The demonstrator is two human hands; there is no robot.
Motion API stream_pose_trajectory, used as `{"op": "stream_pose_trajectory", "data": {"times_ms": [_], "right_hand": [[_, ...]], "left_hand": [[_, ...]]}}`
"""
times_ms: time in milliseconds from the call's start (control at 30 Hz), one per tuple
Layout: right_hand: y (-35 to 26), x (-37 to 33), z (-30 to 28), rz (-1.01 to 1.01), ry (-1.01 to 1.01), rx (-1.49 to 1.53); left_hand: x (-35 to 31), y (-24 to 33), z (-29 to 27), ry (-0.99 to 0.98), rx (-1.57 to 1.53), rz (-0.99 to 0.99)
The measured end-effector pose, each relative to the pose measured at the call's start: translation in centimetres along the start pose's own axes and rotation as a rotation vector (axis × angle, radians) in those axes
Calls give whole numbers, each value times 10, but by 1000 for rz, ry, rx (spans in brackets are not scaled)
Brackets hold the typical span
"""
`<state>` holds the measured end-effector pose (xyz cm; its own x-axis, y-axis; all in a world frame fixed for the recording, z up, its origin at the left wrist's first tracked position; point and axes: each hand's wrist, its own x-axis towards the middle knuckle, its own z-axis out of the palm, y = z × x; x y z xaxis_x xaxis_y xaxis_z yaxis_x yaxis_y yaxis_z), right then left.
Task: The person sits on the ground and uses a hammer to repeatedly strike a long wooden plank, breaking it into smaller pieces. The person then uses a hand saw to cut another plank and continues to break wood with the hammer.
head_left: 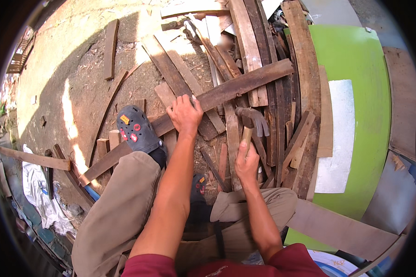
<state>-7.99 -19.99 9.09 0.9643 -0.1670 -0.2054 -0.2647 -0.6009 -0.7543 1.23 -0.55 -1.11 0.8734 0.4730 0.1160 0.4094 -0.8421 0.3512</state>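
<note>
The right hand [247,161] is closed around the handle of the claw hammer [248,123]; hold it firmly. Brace the long plank [242,86], lying diagonally across other boards [164,64], with the clog [136,128] and the left hand [186,113], curled over it; keep fingers clear of the hammer head.

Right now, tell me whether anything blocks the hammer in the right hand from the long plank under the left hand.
Nothing visible stands between the hammer in the right hand and the long plank; the left hand is on the plank, off to the left.
</note>
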Motion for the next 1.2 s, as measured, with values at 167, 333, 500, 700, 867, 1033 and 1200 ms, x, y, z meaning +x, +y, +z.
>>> {"op": "stream_pose_trajectory", "data": {"times_ms": [167,333,500,700,867,1033,1200], "right_hand": [[-35,12,-13,-36,28,454],[-25,39,-2,-101,46,89],[1,14,-12,47,84,114],[-25,15,-35,-3,54,316],[-43,19,-18,-104,61,84],[-1,-6,13,369,-69,409],[-14,-11,32,718,-41,833]], "left_hand": [[-4,-4,-5,-21,-5,-12],[-4,0,-3,-10,1,10],[-1,-2,-2,-29,-5,-11],[-5,-2,-1,-23,4,-7],[-5,-2,-3,-26,19,-14],[-4,-3,-1,-7,9,0],[-5,-2,-1,-13,0,-12]]}}
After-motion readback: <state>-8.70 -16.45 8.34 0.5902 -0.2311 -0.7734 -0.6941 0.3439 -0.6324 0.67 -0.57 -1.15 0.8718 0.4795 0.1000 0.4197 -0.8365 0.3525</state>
